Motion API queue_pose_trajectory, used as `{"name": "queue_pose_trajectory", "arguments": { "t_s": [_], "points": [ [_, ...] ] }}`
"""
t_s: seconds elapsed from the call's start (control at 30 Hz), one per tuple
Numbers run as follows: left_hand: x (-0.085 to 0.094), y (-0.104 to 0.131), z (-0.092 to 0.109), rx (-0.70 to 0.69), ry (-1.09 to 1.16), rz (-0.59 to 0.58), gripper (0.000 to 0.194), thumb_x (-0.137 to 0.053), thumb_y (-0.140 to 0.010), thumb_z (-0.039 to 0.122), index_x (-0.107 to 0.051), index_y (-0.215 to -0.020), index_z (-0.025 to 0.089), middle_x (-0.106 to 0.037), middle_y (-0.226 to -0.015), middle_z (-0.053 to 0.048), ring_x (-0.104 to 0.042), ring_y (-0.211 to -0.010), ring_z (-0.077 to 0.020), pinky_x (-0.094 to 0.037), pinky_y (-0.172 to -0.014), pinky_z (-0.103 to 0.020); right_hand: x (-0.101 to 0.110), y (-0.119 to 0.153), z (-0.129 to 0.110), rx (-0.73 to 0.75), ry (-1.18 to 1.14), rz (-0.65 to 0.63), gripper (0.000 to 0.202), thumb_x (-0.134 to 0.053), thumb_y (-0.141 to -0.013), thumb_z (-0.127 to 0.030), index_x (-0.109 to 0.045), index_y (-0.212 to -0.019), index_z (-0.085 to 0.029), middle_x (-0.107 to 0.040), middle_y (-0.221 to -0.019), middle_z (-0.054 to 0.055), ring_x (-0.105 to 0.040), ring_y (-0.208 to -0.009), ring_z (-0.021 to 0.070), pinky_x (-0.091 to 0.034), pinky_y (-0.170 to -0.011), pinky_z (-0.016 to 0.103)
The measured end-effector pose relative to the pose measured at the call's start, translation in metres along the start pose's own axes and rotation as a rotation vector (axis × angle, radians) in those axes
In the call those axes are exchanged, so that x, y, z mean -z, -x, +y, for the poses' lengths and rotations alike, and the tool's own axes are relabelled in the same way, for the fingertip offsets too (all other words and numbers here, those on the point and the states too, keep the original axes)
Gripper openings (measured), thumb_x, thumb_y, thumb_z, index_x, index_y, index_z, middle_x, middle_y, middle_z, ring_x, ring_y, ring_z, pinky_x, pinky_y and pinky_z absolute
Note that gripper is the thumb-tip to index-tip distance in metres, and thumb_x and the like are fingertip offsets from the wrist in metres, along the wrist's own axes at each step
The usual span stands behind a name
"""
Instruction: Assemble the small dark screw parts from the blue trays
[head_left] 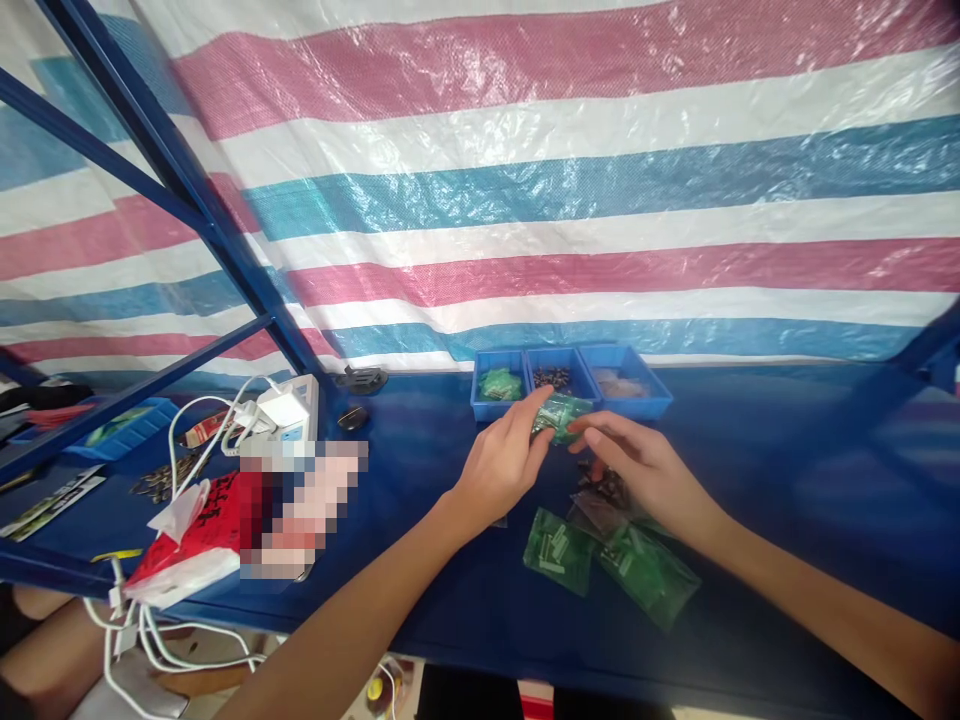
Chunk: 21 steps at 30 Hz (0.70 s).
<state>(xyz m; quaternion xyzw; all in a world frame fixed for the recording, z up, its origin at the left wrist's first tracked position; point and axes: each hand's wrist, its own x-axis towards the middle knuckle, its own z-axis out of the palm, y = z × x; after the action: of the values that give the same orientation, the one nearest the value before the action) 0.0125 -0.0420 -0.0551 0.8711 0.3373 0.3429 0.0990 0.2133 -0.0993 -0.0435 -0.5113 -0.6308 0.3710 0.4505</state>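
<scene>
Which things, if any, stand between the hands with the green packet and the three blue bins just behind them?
Nothing visible does: the left hand and right hand hold the green packet right at the blue bins.

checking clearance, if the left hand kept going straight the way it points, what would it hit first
The left hand points up and right, toward the back. Past the green bag it pinches with the right hand, it would likely meet the middle blue bin first, though depth is unclear.

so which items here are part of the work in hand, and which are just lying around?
In hand:
green packet, held by left hand and right hand
green packets on the table
three blue bins

Lying about:
red and white bag
white charger and cables
blue tray
</scene>
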Motion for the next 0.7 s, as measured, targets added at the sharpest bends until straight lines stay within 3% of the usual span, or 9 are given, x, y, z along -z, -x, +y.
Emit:
{"name": "queue_pose_trajectory", "arguments": {
  "t_s": [0.1,0.2,0.37,0.5,0.6,0.7],
  "points": [
    [0.0,0.0,0.0,-0.03,-0.024,-0.067,0.041,-0.042,-0.106,0.043,-0.044,-0.143,0.025,-0.059,-0.125,-0.01,-0.067,-0.1,-0.023,-0.058,-0.079,-0.033,-0.001,0.001,0.005,0.011,-0.033,-0.002,0.029,-0.053,-0.1,-0.045,-0.061,-0.117,-0.023,-0.069,-0.086,0.004,-0.062,-0.068,0.0174,-0.054,-0.062,0.03],
    [-0.003,0.001,-0.001,-0.082,-0.029,-0.111,0.056,-0.055,-0.098,0.056,-0.043,-0.142,0.022,-0.06,-0.122,-0.01,-0.066,-0.101,-0.0246,-0.058,-0.078,-0.034,-0.002,0.005,0.007,0.077,-0.037,-0.006,0.022,-0.053,-0.099,-0.033,-0.055,-0.119,-0.025,-0.066,-0.082,0.002,-0.063,-0.071,0.0181,-0.053,-0.063,0.029],
    [-0.005,0.001,-0.001,-0.093,0.018,-0.106,0.028,-0.041,-0.107,0.034,-0.054,-0.128,0.019,-0.065,-0.109,-0.008,-0.066,-0.099,-0.0224,-0.054,-0.08,-0.032,-0.004,0.004,0.008,0.119,-0.07,0.061,0.028,-0.061,-0.096,-0.036,-0.052,-0.121,-0.028,-0.06,-0.09,0.001,-0.061,-0.077,0.0176,-0.053,-0.063,0.028],
    [-0.002,-0.001,0.002,-0.007,0.097,-0.076,0.025,-0.039,-0.108,0.032,-0.057,-0.121,0.02,-0.066,-0.098,-0.006,-0.066,-0.083,-0.0197,-0.05,-0.07,-0.03,0.001,-0.004,0.008,0.083,-0.045,0.148,0.031,-0.068,-0.091,-0.044,-0.059,-0.115,-0.027,-0.054,-0.092,0.002,-0.058,-0.081,0.0186,-0.052,-0.062,0.027],
    [-0.001,0.0,0.004,0.075,0.236,-0.138,0.038,-0.042,-0.107,0.036,-0.042,-0.143,0.023,-0.063,-0.078,0.001,-0.062,-0.064,-0.0163,-0.044,-0.056,-0.026,0.004,-0.007,0.006,0.022,-0.003,0.073,0.026,-0.066,-0.092,-0.049,-0.064,-0.095,-0.023,-0.057,-0.085,0.001,-0.057,-0.075,0.0172,-0.05,-0.062,0.028],
    [-0.002,0.001,0.004,0.137,0.265,-0.144,0.059,-0.049,-0.104,0.04,-0.022,-0.154,0.025,-0.056,-0.069,0.006,-0.057,-0.053,-0.0143,-0.041,-0.051,-0.025,0.005,-0.005,0.004,-0.068,-0.099,0.06,0.036,-0.067,-0.091,-0.052,-0.057,-0.076,-0.021,-0.052,-0.07,-0.003,-0.054,-0.061,0.0136,-0.048,-0.059,0.027]
  ]
}}
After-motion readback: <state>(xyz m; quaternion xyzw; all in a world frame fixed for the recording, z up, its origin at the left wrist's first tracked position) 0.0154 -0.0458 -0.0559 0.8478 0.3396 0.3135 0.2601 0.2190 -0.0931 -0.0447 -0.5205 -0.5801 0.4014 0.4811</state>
